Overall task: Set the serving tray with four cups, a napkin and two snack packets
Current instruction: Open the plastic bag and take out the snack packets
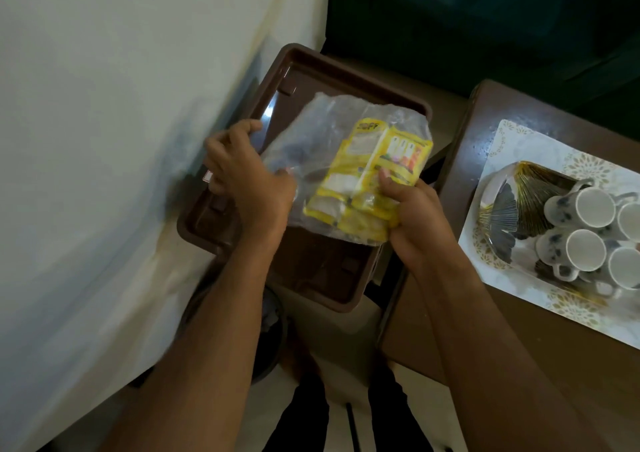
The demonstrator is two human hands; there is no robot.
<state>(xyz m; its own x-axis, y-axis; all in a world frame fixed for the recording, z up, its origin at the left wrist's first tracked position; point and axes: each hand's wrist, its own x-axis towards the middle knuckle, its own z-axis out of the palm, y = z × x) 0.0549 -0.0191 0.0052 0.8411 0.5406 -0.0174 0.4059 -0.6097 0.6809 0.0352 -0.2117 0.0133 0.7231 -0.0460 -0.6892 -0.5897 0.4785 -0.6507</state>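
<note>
I hold a clear plastic bag [332, 133] with yellow snack packets [374, 174] inside, above a brown plastic bin [270, 70]. My left hand [249, 181] grips the bag's left side, its fingers reaching past the bin's left rim. My right hand [412, 212] pinches the bag's lower right corner over the yellow packets. To the right, a white serving tray [498, 188] with a gold fan pattern carries several white cups [585, 250] with blue marks, lying on their sides. The tray rests on a patterned white mat [512, 140].
A white wall [121, 122] fills the left side, close to the bin. The tray and mat sit on a dark brown wooden table [519, 354] at the right. Dark green furniture [485, 18] stands behind. My legs and the pale floor show below.
</note>
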